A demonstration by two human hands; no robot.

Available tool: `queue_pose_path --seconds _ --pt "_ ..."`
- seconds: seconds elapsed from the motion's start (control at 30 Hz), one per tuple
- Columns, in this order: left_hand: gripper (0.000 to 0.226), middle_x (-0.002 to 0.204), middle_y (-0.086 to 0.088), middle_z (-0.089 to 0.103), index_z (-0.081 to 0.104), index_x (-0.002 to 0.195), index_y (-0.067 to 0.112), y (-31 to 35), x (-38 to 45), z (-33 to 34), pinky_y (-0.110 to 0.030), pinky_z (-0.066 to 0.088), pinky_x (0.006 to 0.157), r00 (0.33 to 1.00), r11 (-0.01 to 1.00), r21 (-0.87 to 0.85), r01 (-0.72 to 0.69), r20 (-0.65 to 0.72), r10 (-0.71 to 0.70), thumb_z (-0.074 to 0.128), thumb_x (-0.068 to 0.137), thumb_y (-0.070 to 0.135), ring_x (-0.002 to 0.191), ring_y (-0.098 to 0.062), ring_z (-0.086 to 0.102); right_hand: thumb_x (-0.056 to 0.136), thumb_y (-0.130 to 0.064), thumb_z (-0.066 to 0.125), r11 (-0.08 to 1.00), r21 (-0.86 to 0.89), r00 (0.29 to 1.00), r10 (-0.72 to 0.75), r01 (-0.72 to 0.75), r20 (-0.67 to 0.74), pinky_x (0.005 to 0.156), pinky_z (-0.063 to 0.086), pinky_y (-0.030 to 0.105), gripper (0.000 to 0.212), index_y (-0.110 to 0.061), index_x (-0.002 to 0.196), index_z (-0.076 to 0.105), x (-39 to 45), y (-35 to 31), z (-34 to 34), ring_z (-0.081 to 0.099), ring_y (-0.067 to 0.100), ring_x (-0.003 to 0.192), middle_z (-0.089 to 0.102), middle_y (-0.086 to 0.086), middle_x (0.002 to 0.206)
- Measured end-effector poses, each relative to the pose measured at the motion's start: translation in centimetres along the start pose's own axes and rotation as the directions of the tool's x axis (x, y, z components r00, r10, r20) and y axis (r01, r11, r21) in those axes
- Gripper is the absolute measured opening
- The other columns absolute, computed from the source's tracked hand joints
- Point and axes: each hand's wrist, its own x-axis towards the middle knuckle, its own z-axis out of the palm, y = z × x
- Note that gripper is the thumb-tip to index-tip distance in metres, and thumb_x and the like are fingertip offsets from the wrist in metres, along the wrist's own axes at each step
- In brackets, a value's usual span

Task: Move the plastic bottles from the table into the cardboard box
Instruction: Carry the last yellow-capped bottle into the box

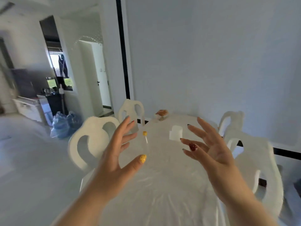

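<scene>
Here the fingers of the left hand (116, 154) are spread wide, its thumb tipped with a yellow dotted nail, and they hold nothing. The right hand (211, 149) is likewise splayed, palm turned toward the left one, a dark red nail on its thumb, empty too. Between the two hands, at mid-frame, a clear plastic bottle (145, 141) with a yellow cap lies on the table (162, 185), touching neither hand; its blurred body is hard to trace. Further up the white-covered table sit a small white block (175, 132) and, near the far edge, a brownish object (161, 113) too blurred to name. White chairs (91, 141) flank the table. At lower left, blue plastic bags (65, 126) rest on the floor.
</scene>
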Motion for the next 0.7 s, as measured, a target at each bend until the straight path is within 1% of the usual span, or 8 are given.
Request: queue_pose_path --seconds 0.1,0.23,0.33,0.43,0.5,0.57,0.63,0.7 --pt "0.086 0.146 0.031 0.045 0.027 0.152 0.038 -2.7 0.5 -2.8 -0.023 0.037 0.108 0.999 0.999 0.018 0.04 -0.034 -0.04 0.064 0.075 0.047 0.133 0.004 0.047 0.078 -0.046 0.069 0.999 -0.032 0.999 0.025 -0.025 0.022 0.1 0.05 0.053 0.064 -0.051 0.137 0.047 2.0 2.5 3.5 0.066 0.018 0.117 0.06 -0.013 0.137" --pt "0.087 0.152 0.02 0.043 0.027 0.152 0.035 -6.6 2.3 -5.0 -0.02 0.038 0.108 0.996 0.997 0.02 0.078 -0.044 -0.077 0.064 0.074 0.048 0.132 0.005 0.048 0.078 -0.046 0.07 0.996 -0.065 0.997 0.062 -0.059 0.041 0.099 0.051 0.052 0.062 -0.054 0.135 0.048 5.3 6.3 6.8 0.067 0.015 0.116 0.062 -0.015 0.135" --pt "0.086 0.154 0.018 0.042 0.027 0.152 0.037 -10.2 4.7 -6.2 -0.016 0.038 0.108 0.995 0.995 0.007 0.096 -0.039 -0.096 0.064 0.075 0.047 0.132 0.004 0.048 0.075 -0.052 0.071 0.994 -0.078 0.996 0.081 -0.078 0.032 0.099 0.051 0.049 0.064 -0.054 0.135 0.048 8.5 9.1 8.9 0.066 0.015 0.116 0.062 -0.013 0.134" --pt "0.085 0.154 0.018 0.042 0.028 0.152 0.038 -13.7 7.6 -7.0 -0.017 0.038 0.107 0.993 0.993 -0.006 0.117 -0.013 -0.117 0.064 0.076 0.047 0.133 0.003 0.048 0.074 -0.055 0.07 0.989 -0.095 0.993 0.117 -0.115 0.018 0.096 0.053 0.04 0.068 -0.049 0.137 0.047 11.5 12.0 10.2 0.066 0.011 0.116 0.062 -0.015 0.132" --pt "0.083 0.153 0.02 0.043 0.029 0.151 0.038 -15.9 9.4 -7.2 -0.014 0.038 0.106 0.993 0.993 -0.006 0.121 0.007 -0.121 0.064 0.077 0.046 0.133 0.004 0.047 0.075 -0.054 0.07 0.981 -0.135 0.99 0.139 -0.136 0.016 0.087 0.055 0.025 0.067 -0.05 0.137 0.046 13.5 14.0 10.9 0.065 0.005 0.114 0.063 -0.02 0.129" --pt "0.079 0.152 0.021 0.044 0.031 0.15 0.04 -18.1 11.2 -7.2 -0.013 0.037 0.105 0.992 0.992 0.001 0.125 0.028 -0.125 0.065 0.079 0.043 0.133 0.005 0.047 0.081 -0.047 0.071 0.968 -0.188 0.985 0.173 -0.169 0.006 0.079 0.054 0.012 0.062 -0.05 0.137 0.046 15.4 16.2 11.4 0.065 -0.001 0.112 0.064 -0.022 0.126" --pt "0.071 0.149 0.022 0.047 0.036 0.145 0.043 -20.5 12.8 -7.1 -0.012 0.037 0.103 0.989 0.99 -0.015 0.139 0.042 -0.139 0.067 0.082 0.036 0.132 0.007 0.047 0.085 -0.038 0.072 0.952 -0.222 0.977 0.212 -0.212 -0.022 0.076 0.053 0.011 0.059 -0.047 0.138 0.046 17.1 18.8 11.9 0.064 -0.003 0.109 0.063 -0.02 0.126" --pt "0.063 0.145 0.021 0.052 0.044 0.141 0.041 -22.6 14.0 -7.0 -0.015 0.039 0.102 0.983 0.984 -0.047 0.174 0.061 -0.171 0.065 0.083 0.03 0.13 0.009 0.049 0.085 -0.038 0.071 0.926 -0.276 0.966 0.255 -0.259 -0.052 0.08 0.052 0.016 0.061 -0.044 0.14 0.046 18.3 21.2 12.4 0.064 -0.001 0.109 0.063 -0.019 0.126"
